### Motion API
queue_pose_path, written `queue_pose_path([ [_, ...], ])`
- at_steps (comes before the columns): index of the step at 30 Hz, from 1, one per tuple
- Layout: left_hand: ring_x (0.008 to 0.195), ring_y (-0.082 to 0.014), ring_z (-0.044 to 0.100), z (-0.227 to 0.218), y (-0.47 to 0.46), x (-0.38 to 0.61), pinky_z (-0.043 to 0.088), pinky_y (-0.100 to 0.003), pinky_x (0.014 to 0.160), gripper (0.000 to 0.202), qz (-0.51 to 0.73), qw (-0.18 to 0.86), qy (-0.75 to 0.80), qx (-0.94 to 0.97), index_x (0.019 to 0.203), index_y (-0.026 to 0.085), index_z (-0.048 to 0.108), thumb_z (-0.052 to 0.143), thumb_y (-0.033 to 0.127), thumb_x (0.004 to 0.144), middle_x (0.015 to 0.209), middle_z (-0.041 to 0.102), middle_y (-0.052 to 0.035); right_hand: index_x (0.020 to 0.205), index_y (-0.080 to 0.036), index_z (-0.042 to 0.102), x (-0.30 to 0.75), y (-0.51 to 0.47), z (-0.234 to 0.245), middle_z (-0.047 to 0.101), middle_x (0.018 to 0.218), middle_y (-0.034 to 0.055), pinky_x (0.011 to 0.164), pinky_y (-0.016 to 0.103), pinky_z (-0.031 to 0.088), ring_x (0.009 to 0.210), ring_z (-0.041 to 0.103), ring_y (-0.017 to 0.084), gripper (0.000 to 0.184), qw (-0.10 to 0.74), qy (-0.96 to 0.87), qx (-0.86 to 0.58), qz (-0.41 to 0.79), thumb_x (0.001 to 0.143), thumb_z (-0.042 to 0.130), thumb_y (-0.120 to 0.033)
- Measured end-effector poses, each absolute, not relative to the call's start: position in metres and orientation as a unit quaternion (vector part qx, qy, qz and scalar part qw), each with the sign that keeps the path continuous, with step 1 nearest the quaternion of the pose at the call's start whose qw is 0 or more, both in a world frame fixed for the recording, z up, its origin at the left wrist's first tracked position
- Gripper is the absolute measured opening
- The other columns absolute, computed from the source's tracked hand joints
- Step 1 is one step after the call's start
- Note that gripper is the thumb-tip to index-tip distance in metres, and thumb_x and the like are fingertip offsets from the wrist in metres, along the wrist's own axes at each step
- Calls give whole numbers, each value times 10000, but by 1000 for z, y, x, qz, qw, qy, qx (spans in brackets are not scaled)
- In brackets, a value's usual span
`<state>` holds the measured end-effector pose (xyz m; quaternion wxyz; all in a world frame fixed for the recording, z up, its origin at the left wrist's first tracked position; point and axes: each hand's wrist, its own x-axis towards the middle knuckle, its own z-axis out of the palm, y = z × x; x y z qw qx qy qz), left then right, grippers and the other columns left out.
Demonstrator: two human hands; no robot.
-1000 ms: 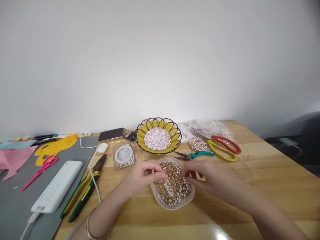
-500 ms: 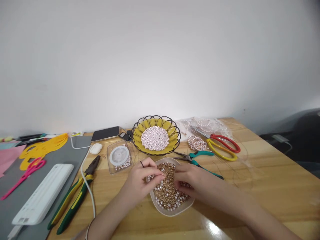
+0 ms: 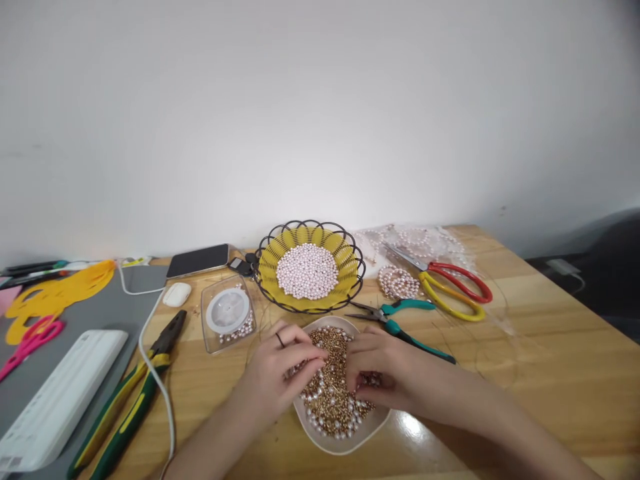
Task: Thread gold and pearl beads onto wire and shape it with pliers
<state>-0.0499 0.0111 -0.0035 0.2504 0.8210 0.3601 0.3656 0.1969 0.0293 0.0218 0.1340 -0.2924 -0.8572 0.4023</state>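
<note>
A pale dish [image 3: 343,443] holds gold beads [image 3: 331,381] mixed with white pearl beads. Over its left side is my left hand [image 3: 281,368], with a dark ring on one finger. Its thumb and forefinger are pinched together, and whatever lies between the tips is too small to make out. My right hand [image 3: 383,365] reaches into the right side of the dish, fingers curled down and closed among the beads. Its fingertips are partly hidden, so what they hold cannot be seen. Behind the dish stands a yellow basket [image 3: 270,267] with a black looped rim, holding pale pink pearl beads [image 3: 307,271].
Teal-handled pliers [image 3: 393,313], scissors [image 3: 457,287] and a beaded coil [image 3: 399,283] lie to the right. Leftward are a clear box with a spool [image 3: 228,311], large pliers [image 3: 135,387], a cable [image 3: 150,353], a phone [image 3: 199,261] and a white power strip [image 3: 65,393].
The view has shifted slightly, moving the left-hand items further left. Both hands stay over the dish; my right hand's fingers have curled lower into the beads. My left hand keeps its pinch.
</note>
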Motion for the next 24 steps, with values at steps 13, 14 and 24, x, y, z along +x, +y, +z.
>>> queue_pose_path([
  [13,912,-225,633,-5,9,-50,534,-354,778,152,347,226,384,825,1001,194,757,618,134,989,965,668,-72,934,-249,767,197,30,16,793,889,9,770,308,598,834,735,182,19,319,-681,-323,574,940,761,-266],
  [14,927,-231,634,-4,8,-50,535,-362,791,151,343,228,386,825,1004,196,759,621,136,989,977,667,-75,934,-246,772,196,29,16,803,890,13,769,300,605,833,746,178,30,328,-665,-321,589,939,767,-275],
  [24,961,-238,606,-2,5,-50,514,-374,837,115,350,229,384,823,1072,192,714,631,167,998,1011,656,-74,907,-245,814,188,26,9,836,844,26,742,267,641,786,790,162,54,382,-566,-303,665,877,841,-283],
])
